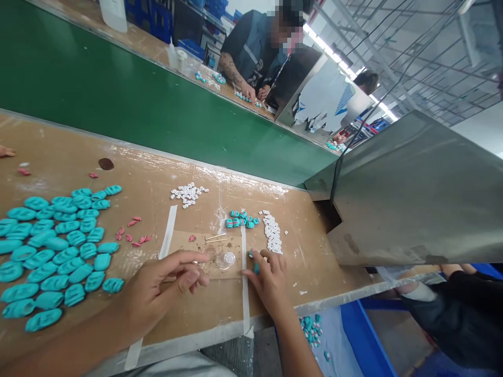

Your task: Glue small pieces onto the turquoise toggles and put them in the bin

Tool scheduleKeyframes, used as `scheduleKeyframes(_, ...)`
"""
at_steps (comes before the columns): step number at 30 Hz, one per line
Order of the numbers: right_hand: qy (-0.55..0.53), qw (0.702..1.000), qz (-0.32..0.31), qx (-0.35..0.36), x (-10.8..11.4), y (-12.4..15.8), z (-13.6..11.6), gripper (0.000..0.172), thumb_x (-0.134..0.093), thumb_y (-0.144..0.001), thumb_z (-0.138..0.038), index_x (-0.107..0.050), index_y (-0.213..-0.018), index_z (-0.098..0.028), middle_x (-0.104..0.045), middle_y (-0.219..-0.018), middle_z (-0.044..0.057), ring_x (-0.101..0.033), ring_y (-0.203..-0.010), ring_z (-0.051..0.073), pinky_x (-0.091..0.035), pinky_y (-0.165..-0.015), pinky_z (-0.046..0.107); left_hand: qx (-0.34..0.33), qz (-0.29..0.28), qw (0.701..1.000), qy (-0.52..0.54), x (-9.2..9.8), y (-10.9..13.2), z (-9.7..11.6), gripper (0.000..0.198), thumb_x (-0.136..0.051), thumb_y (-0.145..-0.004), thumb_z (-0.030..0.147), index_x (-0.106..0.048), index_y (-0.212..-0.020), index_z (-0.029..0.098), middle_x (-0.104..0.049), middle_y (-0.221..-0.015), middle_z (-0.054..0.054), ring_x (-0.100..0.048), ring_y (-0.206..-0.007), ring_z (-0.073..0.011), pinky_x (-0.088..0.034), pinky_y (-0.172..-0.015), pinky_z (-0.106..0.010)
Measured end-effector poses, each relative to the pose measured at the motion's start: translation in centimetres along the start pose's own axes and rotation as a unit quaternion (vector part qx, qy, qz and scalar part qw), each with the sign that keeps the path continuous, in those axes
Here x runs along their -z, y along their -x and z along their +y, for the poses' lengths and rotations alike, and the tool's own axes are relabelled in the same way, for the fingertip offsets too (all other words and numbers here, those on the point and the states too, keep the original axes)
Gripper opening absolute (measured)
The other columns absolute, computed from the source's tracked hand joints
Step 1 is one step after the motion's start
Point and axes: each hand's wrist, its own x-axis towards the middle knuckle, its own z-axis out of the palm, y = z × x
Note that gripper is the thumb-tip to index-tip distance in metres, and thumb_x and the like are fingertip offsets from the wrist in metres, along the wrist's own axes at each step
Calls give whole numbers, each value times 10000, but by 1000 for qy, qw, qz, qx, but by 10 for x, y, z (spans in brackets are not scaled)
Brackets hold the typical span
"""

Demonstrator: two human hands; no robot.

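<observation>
My left hand hovers over the brown work board, thumb and forefinger pinched together on something too thin to name. My right hand rests on the board with its fingers curled on a small teal piece. Between the two hands stands a small clear round cup. Two thin wooden sticks lie just beyond it. A small cluster of teal pieces and a strip of tiny white pieces lie just past my right hand.
Many larger teal moulded parts cover the board's left side, with pink bits beside them. A pile of white bits lies further back. A green conveyor belt runs behind; a metal housing stands at right. Another person works across the belt.
</observation>
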Motion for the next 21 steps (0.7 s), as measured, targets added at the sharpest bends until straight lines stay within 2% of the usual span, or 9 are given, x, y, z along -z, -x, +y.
scheduleKeyframes(4, -27, 994, -40, -102, 1, -35, 5, 237, -488, -980, -357, -627, -1095, -204, -647, -991, 96, -593, -946, 245, -430, -822, 385, -10, 1, 1000, 11, 6, -2, -2, 139, -640, -887, 321, -746, -897, 231, -734, -694, -5, -642, -611, -141, -511, -581, -211)
scheduleKeyframes(8, -22, 987, -73, -139, -13, -73, 8, 217, -559, -933, -371, -640, -902, -172, -655, -869, 106, -595, -828, 251, -422, -745, 350, -33, 3, 999, -13, 11, -6, -5, 131, -622, -893, 259, -748, -910, 226, -739, -707, -6, -645, -610, -138, -523, -581, -208)
scheduleKeyframes(12, -42, 980, -90, -171, -31, -87, 8, 128, -552, -894, -229, -602, -796, -165, -632, -822, 105, -575, -790, 239, -414, -706, 322, -43, 51, 998, 1, 7, -5, -4, 147, -602, -887, 218, -748, -875, 231, -728, -675, 10, -629, -590, -123, -503, -562, -190)
scheduleKeyframes(15, -87, 976, -88, -178, -31, -86, 7, 63, -549, -851, -177, -608, -831, -165, -623, -830, 78, -567, -791, 220, -429, -707, 309, -39, 53, 998, 5, 6, -3, -6, 161, -595, -892, 217, -755, -882, 232, -724, -669, 9, -628, -588, -121, -497, -552, -186)
scheduleKeyframes(17, -125, 973, -79, -178, -22, -84, 1, 120, -542, -854, -194, -623, -937, -164, -614, -824, 52, -560, -756, 199, -446, -696, 305, -44, 36, 998, 14, 8, -4, -9, 157, -600, -902, 239, -758, -899, 238, -727, -678, 6, -633, -582, -123, -502, -540, -187)
scheduleKeyframes(21, -232, 961, -40, -144, 6, -78, -36, 262, -440, -959, -270, -592, -1167, -224, -621, -920, 45, -585, -793, 175, -494, -724, 313, -36, -18, 998, 42, 11, -9, -12, 175, -628, -913, 350, -757, -927, 232, -746, -734, -22, -651, -593, -141, -533, -525, -206)
